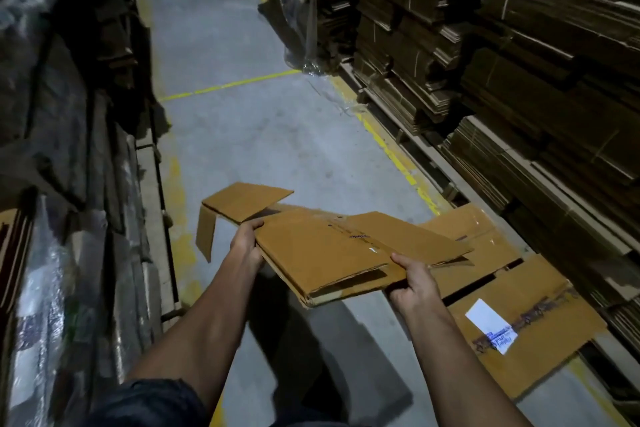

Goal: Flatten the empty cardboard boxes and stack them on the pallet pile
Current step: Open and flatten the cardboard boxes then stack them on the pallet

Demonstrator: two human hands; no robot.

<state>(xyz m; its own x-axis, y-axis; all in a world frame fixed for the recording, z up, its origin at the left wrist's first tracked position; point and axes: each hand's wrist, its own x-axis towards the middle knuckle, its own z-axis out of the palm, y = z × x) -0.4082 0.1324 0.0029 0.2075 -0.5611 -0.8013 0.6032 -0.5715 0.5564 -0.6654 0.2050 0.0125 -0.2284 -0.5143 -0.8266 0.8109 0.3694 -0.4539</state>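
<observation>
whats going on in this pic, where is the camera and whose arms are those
The camera sits on a person's head, looking forward and down, so the two bare arms are that person's own. No machine is involved. The left hand and the right hand each grip a side of a flattened cardboard box, held above a grey warehouse floor marked with yellow lines. Another flattened box with a white label lies on the floor at the right, beside tall stacks of flat cardboard.
</observation>
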